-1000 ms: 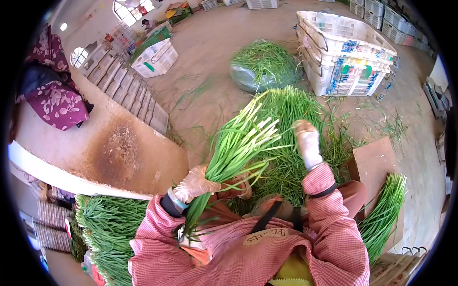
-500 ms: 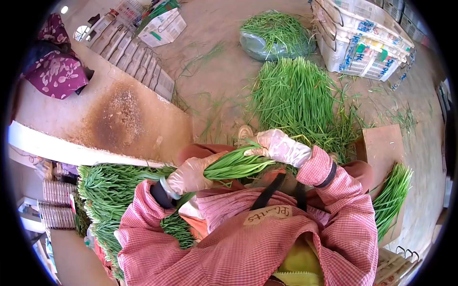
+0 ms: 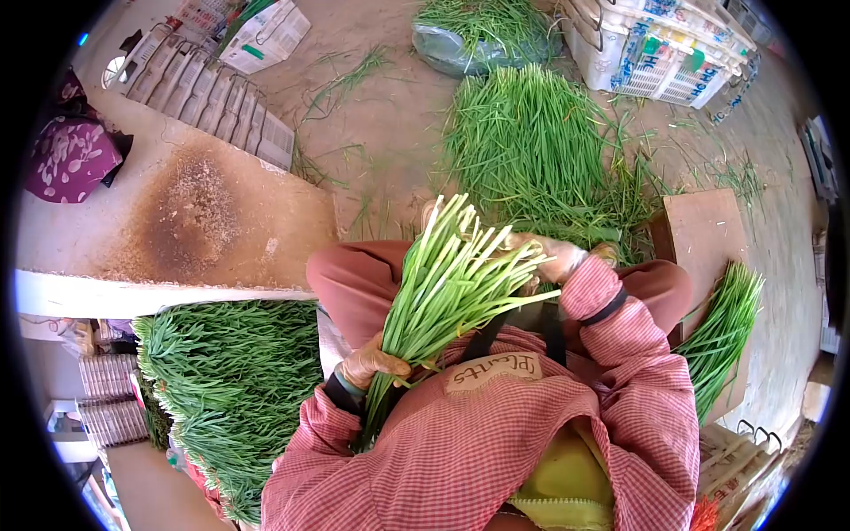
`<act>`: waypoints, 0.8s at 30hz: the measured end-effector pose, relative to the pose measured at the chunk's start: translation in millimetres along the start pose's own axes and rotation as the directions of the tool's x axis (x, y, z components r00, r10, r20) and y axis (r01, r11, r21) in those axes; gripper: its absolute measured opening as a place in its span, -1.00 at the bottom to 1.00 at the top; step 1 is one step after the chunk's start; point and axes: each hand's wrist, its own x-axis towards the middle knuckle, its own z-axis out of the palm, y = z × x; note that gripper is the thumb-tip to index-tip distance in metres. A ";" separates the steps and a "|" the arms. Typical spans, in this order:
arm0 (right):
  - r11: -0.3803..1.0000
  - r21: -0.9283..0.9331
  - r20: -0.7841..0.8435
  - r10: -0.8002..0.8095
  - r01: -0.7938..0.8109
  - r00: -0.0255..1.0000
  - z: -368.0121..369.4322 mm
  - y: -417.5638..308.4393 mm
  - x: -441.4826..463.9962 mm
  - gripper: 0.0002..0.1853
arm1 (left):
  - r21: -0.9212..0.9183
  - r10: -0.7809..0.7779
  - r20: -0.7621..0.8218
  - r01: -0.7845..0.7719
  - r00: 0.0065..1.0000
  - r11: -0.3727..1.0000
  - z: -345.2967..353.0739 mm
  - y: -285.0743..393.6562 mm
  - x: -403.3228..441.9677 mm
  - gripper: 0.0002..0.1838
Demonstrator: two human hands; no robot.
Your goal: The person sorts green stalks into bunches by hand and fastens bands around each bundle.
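Note:
A thick bundle of garlic chives (image 3: 443, 292) slants across my lap, pale stem ends up and away from me, leaves down by my left sleeve. Wrapped round its lower, leafy part is my left hand (image 3: 376, 361), in a thin clear glove. My right hand (image 3: 551, 257), gloved too, is at the stem ends on the bundle's right side. Its fingers are curled there, partly hidden behind the stems. Beyond my knees a large heap of chives (image 3: 531, 150) lies on the floor.
Neatly stacked chives (image 3: 239, 389) stand at my left, below a stained ledge (image 3: 292, 212). On the right, more chives (image 3: 726, 336) rest on a cardboard sheet (image 3: 706, 226). White crates (image 3: 664, 62) and a filled plastic bag (image 3: 478, 49) are at the back.
The bundle has turned from lying leaf-side across my hands to stem ends up. My left hand has come down and nearer my body; the right has moved slightly right. The view has shifted.

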 end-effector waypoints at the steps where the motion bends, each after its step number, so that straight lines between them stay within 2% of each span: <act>1: 1.000 -0.026 0.050 -0.002 0.004 0.999 -7.1 18.7 1.0 -0.73 | -0.057 0.002 -0.016 -0.003 1.000 0.998 0.8 -6.2 -0.6 -0.33; 2: 0.999 -0.051 0.100 -0.005 0.010 0.995 -14.0 37.4 1.5 -0.79 | -0.116 0.006 -0.041 -0.011 0.999 0.993 1.2 -9.8 -2.6 -0.33; 3: 0.906 0.304 0.080 0.285 -0.295 0.955 -18.2 8.5 4.6 -0.86 | -0.122 0.009 -0.059 -0.017 0.998 0.992 2.4 -10.3 -5.7 -0.33; 4: 0.615 0.649 0.054 0.549 -0.447 0.834 -22.0 -21.8 7.9 -0.94 | -0.115 -0.017 -0.094 0.006 0.995 0.993 5.7 -9.1 -9.6 -0.33; 5: 0.499 0.831 0.002 0.437 -0.245 0.900 -45.9 -8.4 9.5 -0.91 | -0.106 -0.039 -0.124 0.026 0.992 0.994 11.3 -7.8 -11.7 -0.33; 6: 0.430 0.903 -0.245 0.540 -0.014 0.805 -57.4 -28.6 5.7 -0.89 | -0.131 0.001 -0.187 -0.026 0.982 0.991 24.7 -6.5 -9.6 -0.39; 7: 0.453 0.875 -0.404 0.495 0.168 0.769 -70.5 -36.6 1.5 -0.87 | -0.133 0.003 -0.191 -0.029 0.982 0.991 24.7 -8.9 -9.6 -0.39; 8: 0.595 0.786 -0.497 0.450 0.166 0.742 -83.0 -35.0 -1.2 -0.83 | -0.135 0.016 -0.222 -0.047 0.975 0.990 24.0 -11.7 -9.3 -0.43; 9: 0.757 0.647 -0.625 0.454 0.096 0.635 -74.5 -46.9 -3.0 -0.81 | -0.136 0.029 -0.249 -0.064 0.968 0.989 23.9 -12.9 -8.1 -0.47; 11: 0.918 0.389 -0.525 0.292 -0.080 0.800 -39.7 -64.8 -12.2 -0.69 | -0.142 0.034 -0.263 -0.074 0.964 0.987 27.1 -10.2 -4.6 -0.52; 12: 0.964 0.242 -0.454 0.210 -0.107 0.866 -17.0 -66.7 -10.2 -0.46 | -0.097 0.038 -0.264 -0.066 0.964 0.993 28.3 -10.3 -3.4 -0.50; 13: 0.994 -0.008 -0.302 0.103 -0.111 0.948 -0.4 -68.4 -7.8 -0.35 | -0.049 0.040 -0.263 -0.054 0.964 0.997 30.2 -10.2 -1.7 -0.46; 14: 0.950 -0.169 -0.204 0.228 -0.264 0.952 21.9 -91.5 -2.9 -0.27 | -0.034 0.013 -0.296 -0.024 0.955 0.999 41.5 -4.7 0.5 -0.44; 15: 0.856 -0.397 -0.135 0.302 -0.331 0.944 33.6 -68.9 3.7 -0.31 | -0.029 0.005 -0.290 -0.014 0.957 0.999 46.9 -6.9 4.0 -0.44; 16: 0.638 -0.709 -0.050 0.377 -0.299 0.925 41.1 -58.6 14.9 -0.38 | -0.009 0.059 -0.291 -0.064 0.955 0.998 51.6 -9.8 6.4 -0.45; 17: 0.772 -0.607 -0.065 0.188 -0.188 0.980 42.9 -27.6 15.7 -0.54 | 0.012 0.116 -0.292 -0.118 0.949 0.993 53.4 -11.1 7.0 -0.45; 18: 0.879 -0.356 -0.094 0.303 -0.316 0.948 36.8 -36.8 16.1 -0.61 | -0.012 0.141 -0.276 -0.150 0.951 0.989 50.4 -13.5 6.8 -0.47; 19: 0.901 -0.080 -0.078 0.420 -0.426 0.904 27.1 -45.4 19.7 -0.68 | -0.018 0.143 -0.283 -0.155 0.948 0.988 49.9 -13.8 5.4 -0.47; 20: 0.911 0.192 -0.284 0.408 -0.366 0.868 8.1 -41.3 23.3 -0.77 | -0.071 0.125 -0.320 -0.156 0.939 0.985 49.0 -14.0 3.1 -0.48; 21: 0.887 0.394 -0.495 0.425 -0.240 0.758 -15.2 -39.0 21.3 -0.83 | -0.121 0.104 -0.353 -0.156 0.930 0.980 47.1 -14.1 -0.6 -0.49; 22: 0.863 0.505 -0.677 0.417 -0.030 0.606 -38.8 -36.9 19.4 -0.86 | -0.121 0.054 -0.353 -0.103 0.934 0.987 36.5 -18.4 -5.7 -0.50; 23: 0.842 0.508 -0.824 0.416 0.179 0.384 -54.7 -40.2 14.6 -0.89 | -0.119 0.054 -0.356 -0.102 0.933 0.988 35.4 -19.2 -6.4 -0.50; 24: 0.866 0.500 -0.732 0.437 -0.022 0.522 -56.3 -39.1 7.6 -0.87 | -0.113 0.088 -0.360 -0.137 0.929 0.984 35.9 -19.9 -6.3 -0.51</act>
